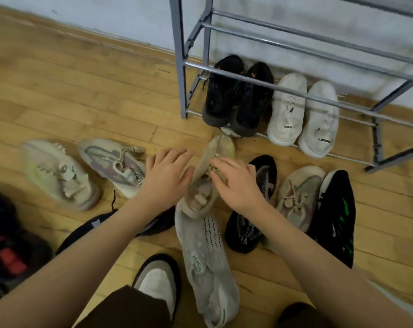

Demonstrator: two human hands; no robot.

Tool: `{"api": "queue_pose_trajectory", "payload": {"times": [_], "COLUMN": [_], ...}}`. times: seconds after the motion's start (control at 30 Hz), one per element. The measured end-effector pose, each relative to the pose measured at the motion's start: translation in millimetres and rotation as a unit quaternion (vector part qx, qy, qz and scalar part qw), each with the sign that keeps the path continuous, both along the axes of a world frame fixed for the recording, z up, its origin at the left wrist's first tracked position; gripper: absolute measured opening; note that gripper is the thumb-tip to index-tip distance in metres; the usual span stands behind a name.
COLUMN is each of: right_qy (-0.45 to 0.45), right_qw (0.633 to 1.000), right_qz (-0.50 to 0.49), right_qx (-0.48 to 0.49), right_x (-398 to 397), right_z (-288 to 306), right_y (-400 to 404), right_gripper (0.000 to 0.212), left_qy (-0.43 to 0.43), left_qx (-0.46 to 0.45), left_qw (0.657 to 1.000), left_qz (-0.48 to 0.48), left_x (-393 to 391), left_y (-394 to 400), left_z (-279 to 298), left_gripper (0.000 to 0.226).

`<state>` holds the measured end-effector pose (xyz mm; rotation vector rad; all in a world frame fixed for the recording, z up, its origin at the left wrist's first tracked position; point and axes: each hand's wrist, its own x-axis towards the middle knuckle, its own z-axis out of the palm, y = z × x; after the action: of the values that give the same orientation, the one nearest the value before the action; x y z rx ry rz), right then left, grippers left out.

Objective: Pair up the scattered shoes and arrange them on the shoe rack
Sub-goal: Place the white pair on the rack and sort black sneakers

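Flanking a beige sneaker [210, 176], both hands rest open beside a "CAPPA…"-lettered shoe [115, 166].

We see both hands over a beige shoe [209, 178] lying on the wooden floor [82, 95] just in front of the shoe rack [307, 95]: the left hand [166, 176] hovers with fingers spread at its left side, while the right hand [233, 183] touches its laces. On the rack's lowest rails stand a black pair [238, 95] and, to its right, a white pair [302, 114]. More shoes lie scattered around the beige shoe, among them a white knit shoe [207, 261] just behind it and a black shoe with green marks [335, 218] well to its right.
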<state>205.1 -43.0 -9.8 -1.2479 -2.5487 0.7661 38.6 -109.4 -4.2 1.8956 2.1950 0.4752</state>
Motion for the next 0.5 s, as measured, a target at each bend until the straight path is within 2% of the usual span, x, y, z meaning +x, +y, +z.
{"api": "queue_pose_trajectory", "payload": {"times": [0.13,0.3,0.4,0.5], "right_qy": [-0.009,-0.004,0.004,0.009], "right_qw": [0.997,0.983,0.973,0.962], "right_qz": [0.081,0.177,0.225,0.266], "right_qx": [0.012,0.044,0.059,0.055], "right_x": [-38,-86,-112,-134], "right_z": [-2,-15,-28,-45], "right_y": [-23,-56,-71,-84], "right_gripper": [0.034,0.042,0.044,0.043], "left_qy": [0.024,0.024,0.007,0.02], "left_qx": [0.004,-0.014,-0.033,-0.079], "left_qw": [0.999,0.991,0.98,0.972], "left_qz": [0.045,0.13,0.196,0.222], "left_x": [-37,-70,-83,-98], "left_y": [-39,-96,-127,-154], "left_z": [5,-14,-32,-52], "left_gripper": [0.049,0.043,0.024,0.025]}}
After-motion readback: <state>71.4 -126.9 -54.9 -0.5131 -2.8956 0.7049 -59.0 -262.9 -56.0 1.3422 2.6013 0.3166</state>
